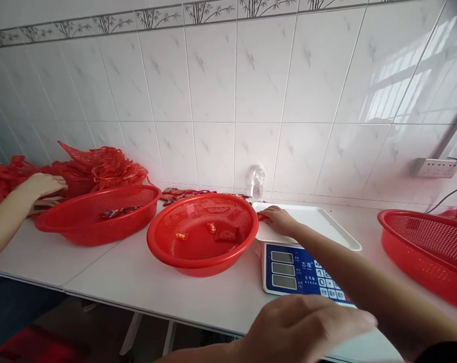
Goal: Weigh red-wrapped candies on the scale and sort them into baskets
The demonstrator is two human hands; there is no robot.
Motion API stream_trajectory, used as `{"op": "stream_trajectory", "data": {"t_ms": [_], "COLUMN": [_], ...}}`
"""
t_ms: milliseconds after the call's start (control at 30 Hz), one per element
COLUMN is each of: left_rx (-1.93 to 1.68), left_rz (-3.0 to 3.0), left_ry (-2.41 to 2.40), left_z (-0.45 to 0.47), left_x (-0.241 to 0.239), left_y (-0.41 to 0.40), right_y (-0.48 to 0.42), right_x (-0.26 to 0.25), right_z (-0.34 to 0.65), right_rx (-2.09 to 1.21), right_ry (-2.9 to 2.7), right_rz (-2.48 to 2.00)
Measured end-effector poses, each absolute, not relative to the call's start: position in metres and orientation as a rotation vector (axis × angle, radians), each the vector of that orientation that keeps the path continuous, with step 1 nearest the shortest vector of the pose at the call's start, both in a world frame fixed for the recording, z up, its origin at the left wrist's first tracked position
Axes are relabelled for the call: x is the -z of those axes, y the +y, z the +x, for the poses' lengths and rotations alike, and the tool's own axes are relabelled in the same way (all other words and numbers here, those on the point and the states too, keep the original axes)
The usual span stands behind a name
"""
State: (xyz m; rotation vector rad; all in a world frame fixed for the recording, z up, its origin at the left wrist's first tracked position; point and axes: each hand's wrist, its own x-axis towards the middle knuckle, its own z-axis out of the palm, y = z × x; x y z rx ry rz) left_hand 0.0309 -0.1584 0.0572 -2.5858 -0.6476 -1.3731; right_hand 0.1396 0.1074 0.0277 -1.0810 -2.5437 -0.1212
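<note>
My right hand point(279, 221) reaches over the white tray point(315, 218) of the scale, at the tray's left side. Its fingers are closed on a small red packet point(262, 217), mostly covered by the hand, near the rim of the middle red basket point(203, 263). Inside that basket lie a few small red wrapped packets point(226, 235). My left hand point(294, 327) hangs in the near foreground, in front of the scale's blue panel point(306, 275). Its fingers stretch to the right, slightly blurred, with nothing seen in them.
At left, another person's hand point(47, 185) is by red plastic bags point(111, 169) and a red basket point(77, 234) with dark-red packets. Red packets point(183, 192) lie along the wall beside a clear bottle point(258, 182). Another red basket point(406, 257) stands right, below a socket point(436, 168).
</note>
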Motion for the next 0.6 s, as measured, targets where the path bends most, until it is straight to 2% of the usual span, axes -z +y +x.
{"op": "stream_trajectory", "data": {"t_ms": [67, 200, 367, 467, 600], "left_rx": [1.399, 1.409, 1.434, 1.721, 2.197], "left_rz": [-2.578, -2.597, -2.346, -2.03, -1.669], "left_ry": [-0.581, -0.75, -1.268, -1.646, -1.876], "left_z": [0.023, 0.003, -0.043, -0.076, -0.113], "left_x": [-0.055, -0.035, 0.002, 0.016, 0.019], "left_y": [-0.153, -0.146, -0.151, -0.16, -0.168], "right_y": [0.109, 0.104, 0.097, 0.094, 0.079], "right_x": [-0.028, -0.03, -0.035, -0.036, -0.034], "right_z": [0.141, 0.163, 0.246, 0.329, 0.44], "right_rx": [0.129, 0.173, 0.257, 0.32, 0.344], "right_ry": [-2.514, -2.414, -2.181, -1.986, -1.689], "right_rz": [-1.077, -1.091, -1.214, -1.352, -1.482]}}
